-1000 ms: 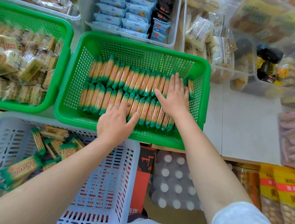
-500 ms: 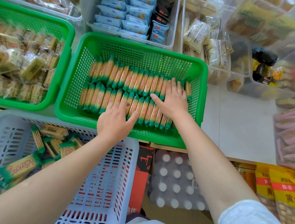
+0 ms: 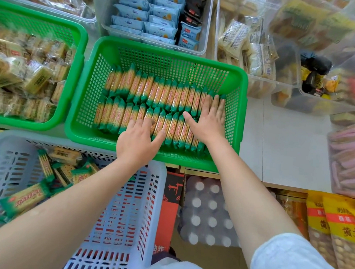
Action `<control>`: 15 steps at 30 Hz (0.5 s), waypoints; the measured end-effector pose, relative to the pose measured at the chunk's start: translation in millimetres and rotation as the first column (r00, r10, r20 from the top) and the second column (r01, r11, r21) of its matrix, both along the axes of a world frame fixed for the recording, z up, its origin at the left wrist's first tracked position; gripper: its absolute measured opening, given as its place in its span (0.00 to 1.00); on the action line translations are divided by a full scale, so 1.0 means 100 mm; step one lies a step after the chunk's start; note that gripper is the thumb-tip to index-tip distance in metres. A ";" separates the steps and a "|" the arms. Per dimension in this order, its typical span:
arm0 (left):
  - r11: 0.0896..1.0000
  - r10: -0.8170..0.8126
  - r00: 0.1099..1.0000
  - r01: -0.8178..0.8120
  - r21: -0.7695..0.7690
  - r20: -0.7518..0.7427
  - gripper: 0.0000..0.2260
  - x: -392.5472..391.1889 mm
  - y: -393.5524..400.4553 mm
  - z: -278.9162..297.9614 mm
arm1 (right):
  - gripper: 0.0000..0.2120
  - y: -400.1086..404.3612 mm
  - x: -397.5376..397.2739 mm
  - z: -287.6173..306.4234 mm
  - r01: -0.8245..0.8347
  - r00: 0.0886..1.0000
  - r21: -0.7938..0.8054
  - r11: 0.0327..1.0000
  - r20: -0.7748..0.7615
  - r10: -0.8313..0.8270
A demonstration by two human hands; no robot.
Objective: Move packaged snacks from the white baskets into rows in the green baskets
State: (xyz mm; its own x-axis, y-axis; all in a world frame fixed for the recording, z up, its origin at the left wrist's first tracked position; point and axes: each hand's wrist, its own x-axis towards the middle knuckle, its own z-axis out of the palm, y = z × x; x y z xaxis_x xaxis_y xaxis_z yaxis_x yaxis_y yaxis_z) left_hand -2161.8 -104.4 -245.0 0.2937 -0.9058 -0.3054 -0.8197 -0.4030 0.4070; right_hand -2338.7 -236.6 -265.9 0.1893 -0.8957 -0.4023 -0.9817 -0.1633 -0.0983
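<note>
A green basket [image 3: 164,50] in the middle holds two rows of green-and-yellow snack packs [image 3: 154,94] standing side by side. My left hand [image 3: 139,141] lies flat on the near row, fingers straight on the packs. My right hand [image 3: 208,121] presses flat on the right end of both rows, close to the basket's right wall. Neither hand grips a pack. Under my left forearm stands a white basket [image 3: 141,205], and loose packs of the same snack [image 3: 25,197] lie in its left part.
A second green basket [image 3: 78,63] full of clear-wrapped biscuits stands at the left. Clear bins of blue packs [image 3: 147,15] and other snacks line the back and right. Bottled water [image 3: 206,215] and yellow bags [image 3: 334,229] sit below the shelf edge.
My right hand has slid rightward to the end of the rows. My left hand has stayed on the near row, fingers a little further forward.
</note>
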 end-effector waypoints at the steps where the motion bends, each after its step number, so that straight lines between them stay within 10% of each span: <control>1: 1.000 0.000 1.000 0.000 -0.009 0.003 0.24 0.00 0.00 -0.01 | 0.49 -0.01 0.01 0.01 0.005 1.000 0.003 1.000 0.005 -0.005; 10: 0.998 -0.023 0.992 0.016 -0.057 -0.121 0.21 0.08 -0.03 0.03 | 0.21 0.80 0.15 0.57 0.113 0.888 -0.129 0.985 0.458 -0.041; 15: 0.920 -0.150 0.942 0.021 -0.392 -0.299 0.10 0.48 0.49 0.31 | 0.13 1.84 0.52 0.81 0.226 0.738 -0.279 0.933 0.674 0.023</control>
State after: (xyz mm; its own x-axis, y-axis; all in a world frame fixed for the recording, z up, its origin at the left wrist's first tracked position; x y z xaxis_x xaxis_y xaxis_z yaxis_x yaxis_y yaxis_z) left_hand -2113.3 -55.1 -214.1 0.1554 -0.9879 0.0021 -0.6453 -0.0999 0.7573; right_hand -2286.5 -53.0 -185.1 0.1930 -0.9758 0.1027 -0.6989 -0.2101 -0.6837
